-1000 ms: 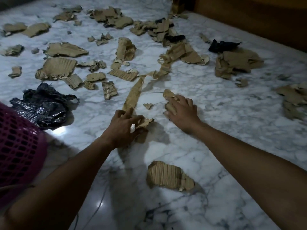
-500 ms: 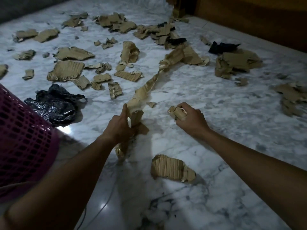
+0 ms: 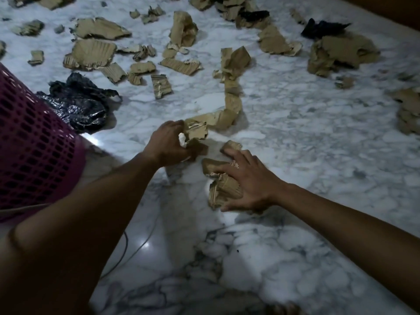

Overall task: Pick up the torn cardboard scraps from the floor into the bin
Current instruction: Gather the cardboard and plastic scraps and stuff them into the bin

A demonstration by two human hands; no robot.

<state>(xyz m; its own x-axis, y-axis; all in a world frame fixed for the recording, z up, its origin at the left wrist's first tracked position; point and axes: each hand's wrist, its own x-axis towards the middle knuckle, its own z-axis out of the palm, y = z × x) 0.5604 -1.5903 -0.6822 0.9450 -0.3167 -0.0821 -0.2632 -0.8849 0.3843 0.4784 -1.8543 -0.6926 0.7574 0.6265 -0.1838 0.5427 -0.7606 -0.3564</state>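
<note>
**Torn scraps (image 3: 91,53) on the floor (image 3: 295,133)**

The right hand (image 3: 250,180) lies with spread fingers on a ribbed scrap (image 3: 223,190). The left hand (image 3: 167,143) grips the folded end of a long strip (image 3: 227,114). The pink bin (image 3: 34,142) stands at left, beside a black bag (image 3: 79,103). Many scraps lie farther away.

Brown scraps (image 3: 91,54), veined white-grey floor (image 3: 295,133), magenta bin (image 3: 34,144)

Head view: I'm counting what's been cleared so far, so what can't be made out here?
- Bin: cut off by the left edge; its inside is out of sight.
- Scraps under the right hand: the spread fingers cover them, so their count is unclear.
- Long strip: its near end is partly hidden in the left hand.
- Far scraps: cut off by the top edge.
</note>
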